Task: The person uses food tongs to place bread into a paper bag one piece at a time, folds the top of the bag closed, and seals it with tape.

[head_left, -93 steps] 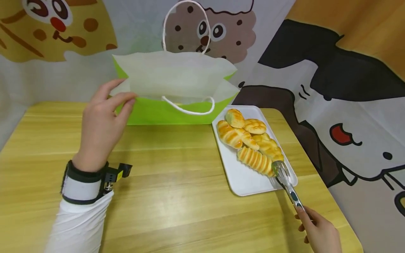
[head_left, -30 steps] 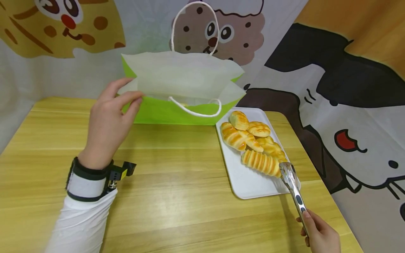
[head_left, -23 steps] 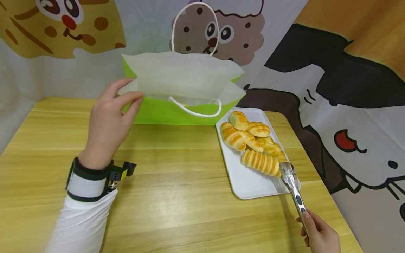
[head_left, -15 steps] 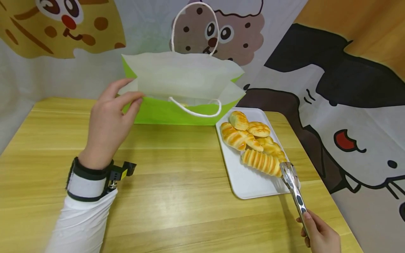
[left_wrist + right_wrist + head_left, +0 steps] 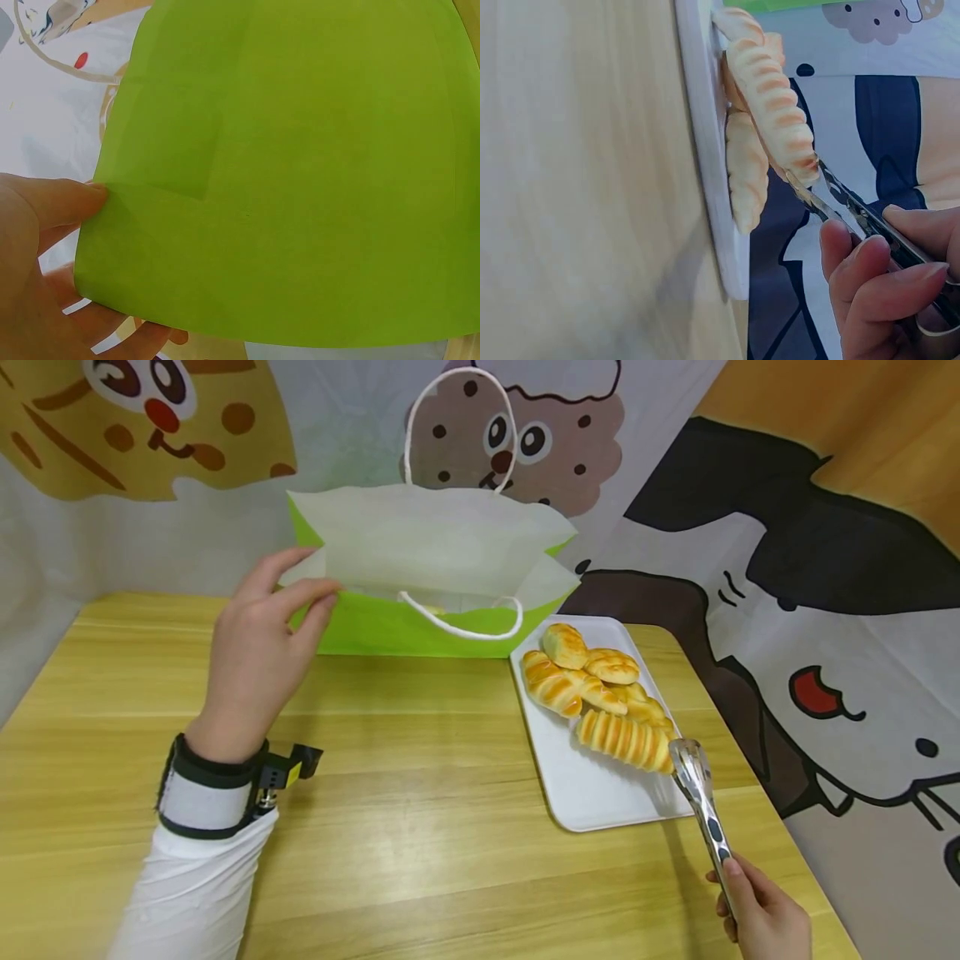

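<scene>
A metal pair of tongs (image 5: 701,797) is held in my right hand (image 5: 768,906), the fingers and thumb curled round its arms. Its tips pinch the end of a ridged bread roll (image 5: 626,742), as the right wrist view shows, where the held roll (image 5: 776,109) stands raised off the tray beside another bread (image 5: 746,172). At the left, my left hand (image 5: 258,643) pinches the rim corner of a green paper bag (image 5: 420,631) with a white inside. The thumb lies on the bag's green outside in the left wrist view. Most of the bag's inside is hidden.
Several other breads (image 5: 564,645) lie on the white tray (image 5: 585,802), next to the bag's right end. The bag's near white cord handle (image 5: 468,631) droops over its front; the far one stands up. A cartoon-printed cloth (image 5: 510,452) hangs behind the wooden table (image 5: 412,827).
The tongs have moved slightly up and right, and the ridged roll has risen a little with them. My left hand stays on the bag's rim. The head view shifted a little earlier.
</scene>
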`<act>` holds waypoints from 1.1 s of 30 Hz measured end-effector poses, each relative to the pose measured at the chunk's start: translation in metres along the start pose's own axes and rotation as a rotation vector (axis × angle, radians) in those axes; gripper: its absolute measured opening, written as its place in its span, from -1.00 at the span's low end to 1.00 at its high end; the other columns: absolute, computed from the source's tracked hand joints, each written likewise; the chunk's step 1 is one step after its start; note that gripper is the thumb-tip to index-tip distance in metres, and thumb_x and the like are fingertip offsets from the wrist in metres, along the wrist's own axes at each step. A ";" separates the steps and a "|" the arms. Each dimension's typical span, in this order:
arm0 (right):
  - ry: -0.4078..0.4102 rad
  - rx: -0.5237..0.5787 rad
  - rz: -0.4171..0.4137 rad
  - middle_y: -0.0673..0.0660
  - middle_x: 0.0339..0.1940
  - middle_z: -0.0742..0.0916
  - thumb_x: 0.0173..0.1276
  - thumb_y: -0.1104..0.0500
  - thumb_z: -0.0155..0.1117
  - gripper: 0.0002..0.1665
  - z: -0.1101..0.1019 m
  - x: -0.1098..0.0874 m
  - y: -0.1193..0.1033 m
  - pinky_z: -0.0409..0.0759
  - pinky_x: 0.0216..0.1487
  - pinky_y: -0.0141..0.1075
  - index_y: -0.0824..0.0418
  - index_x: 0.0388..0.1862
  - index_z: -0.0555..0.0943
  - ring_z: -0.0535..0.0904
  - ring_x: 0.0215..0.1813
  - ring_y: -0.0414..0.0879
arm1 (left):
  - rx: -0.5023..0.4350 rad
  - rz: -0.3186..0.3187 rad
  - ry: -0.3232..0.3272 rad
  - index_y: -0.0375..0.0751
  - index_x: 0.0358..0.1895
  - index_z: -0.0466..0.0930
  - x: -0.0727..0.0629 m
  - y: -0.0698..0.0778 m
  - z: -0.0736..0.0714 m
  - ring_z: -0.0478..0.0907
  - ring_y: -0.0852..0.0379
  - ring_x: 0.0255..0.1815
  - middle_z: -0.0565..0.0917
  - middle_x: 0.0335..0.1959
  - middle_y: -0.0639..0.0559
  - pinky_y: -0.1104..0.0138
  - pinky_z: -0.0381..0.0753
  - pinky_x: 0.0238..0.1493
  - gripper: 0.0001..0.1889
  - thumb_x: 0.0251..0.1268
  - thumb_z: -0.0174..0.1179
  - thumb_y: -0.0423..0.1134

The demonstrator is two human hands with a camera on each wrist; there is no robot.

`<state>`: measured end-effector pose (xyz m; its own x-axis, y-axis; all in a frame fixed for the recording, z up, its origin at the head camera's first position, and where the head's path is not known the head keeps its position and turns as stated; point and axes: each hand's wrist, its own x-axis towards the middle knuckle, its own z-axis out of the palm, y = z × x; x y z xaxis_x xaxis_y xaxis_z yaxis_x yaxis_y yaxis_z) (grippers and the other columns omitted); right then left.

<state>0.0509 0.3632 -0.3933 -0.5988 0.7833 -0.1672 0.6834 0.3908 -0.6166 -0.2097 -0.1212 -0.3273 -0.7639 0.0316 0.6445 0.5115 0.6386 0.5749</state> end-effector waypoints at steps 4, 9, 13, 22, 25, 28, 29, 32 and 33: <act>0.023 0.001 0.005 -0.07 -0.56 0.67 0.57 -0.22 -0.08 -0.32 -0.001 -0.001 -0.006 0.49 -0.62 -0.34 0.32 0.26 0.53 0.48 -0.59 -0.14 | -0.006 0.001 0.001 -0.36 -0.05 0.75 0.000 -0.001 0.000 0.54 -0.22 0.26 0.58 0.28 -0.20 -0.07 0.60 -0.01 -0.79 0.40 0.24 -0.31; 0.043 0.058 0.012 -0.14 -0.55 0.67 0.57 -0.17 -0.05 -0.35 -0.002 -0.001 -0.007 0.49 -0.63 -0.36 0.33 0.27 0.52 0.49 -0.57 -0.17 | -0.014 0.008 -0.001 -0.35 -0.06 0.75 0.001 -0.001 0.001 0.52 -0.21 0.28 0.58 0.27 -0.21 -0.10 0.58 0.11 -0.80 0.39 0.25 -0.32; 0.053 0.123 0.023 -0.14 -0.56 0.69 0.55 -0.14 0.03 -0.37 -0.002 -0.001 -0.007 0.46 -0.66 -0.37 0.34 0.27 0.51 0.49 -0.59 -0.16 | -0.017 0.012 -0.003 -0.35 -0.06 0.75 0.001 -0.001 0.002 0.53 -0.22 0.27 0.58 0.27 -0.21 -0.10 0.59 0.06 -0.80 0.39 0.25 -0.32; 0.073 0.226 0.048 -0.17 -0.56 0.70 0.50 -0.16 0.13 -0.52 -0.007 0.000 -0.010 0.45 -0.68 -0.37 0.16 0.12 0.62 0.49 -0.61 -0.17 | -0.024 0.011 -0.006 -0.36 -0.06 0.75 0.001 0.000 0.000 0.53 -0.22 0.27 0.58 0.27 -0.21 -0.10 0.57 0.15 -0.80 0.39 0.25 -0.33; 0.081 0.276 0.066 -0.15 -0.56 0.71 0.48 -0.15 0.17 -0.67 -0.009 0.000 -0.011 0.45 -0.68 -0.37 0.01 -0.01 0.66 0.48 -0.61 -0.16 | -0.023 0.012 -0.003 -0.36 -0.06 0.75 0.001 0.000 0.000 0.53 -0.23 0.26 0.59 0.26 -0.21 -0.11 0.57 0.13 -0.81 0.39 0.25 -0.33; 0.092 0.304 0.072 -0.15 -0.56 0.71 0.48 -0.13 0.18 -0.72 -0.010 0.001 -0.012 0.44 -0.69 -0.38 -0.04 -0.04 0.66 0.48 -0.62 -0.17 | -0.021 0.012 -0.001 -0.36 -0.06 0.75 0.001 -0.001 -0.001 0.54 -0.23 0.25 0.59 0.26 -0.22 -0.11 0.58 0.11 -0.81 0.39 0.25 -0.33; 0.096 0.311 0.073 -0.15 -0.57 0.71 0.48 -0.13 0.18 -0.72 -0.010 0.001 -0.013 0.43 -0.70 -0.38 -0.03 -0.04 0.66 0.47 -0.62 -0.17 | -0.020 0.012 -0.001 -0.36 -0.07 0.75 0.001 -0.001 -0.001 0.54 -0.23 0.25 0.59 0.26 -0.22 -0.11 0.58 0.11 -0.81 0.39 0.25 -0.33; 0.110 0.328 0.076 -0.16 -0.58 0.70 0.48 -0.10 0.19 -0.73 -0.010 0.000 -0.016 0.42 -0.71 -0.38 -0.01 -0.02 0.66 0.46 -0.63 -0.17 | -0.020 0.009 -0.001 -0.36 -0.06 0.75 0.001 -0.001 -0.001 0.54 -0.23 0.25 0.59 0.25 -0.22 -0.11 0.59 0.10 -0.80 0.38 0.26 -0.33; 0.114 0.332 0.077 -0.17 -0.59 0.70 0.48 -0.09 0.19 -0.72 -0.010 0.000 -0.017 0.42 -0.71 -0.38 0.00 0.00 0.66 0.46 -0.63 -0.18 | -0.020 0.008 -0.001 -0.36 -0.06 0.75 0.001 -0.001 -0.001 0.54 -0.23 0.25 0.59 0.25 -0.22 -0.11 0.59 0.10 -0.80 0.38 0.26 -0.33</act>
<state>0.0431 0.3614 -0.3754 -0.4875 0.8605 -0.1479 0.5406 0.1645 -0.8250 -0.2100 -0.1227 -0.3266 -0.7602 0.0378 0.6486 0.5255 0.6229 0.5796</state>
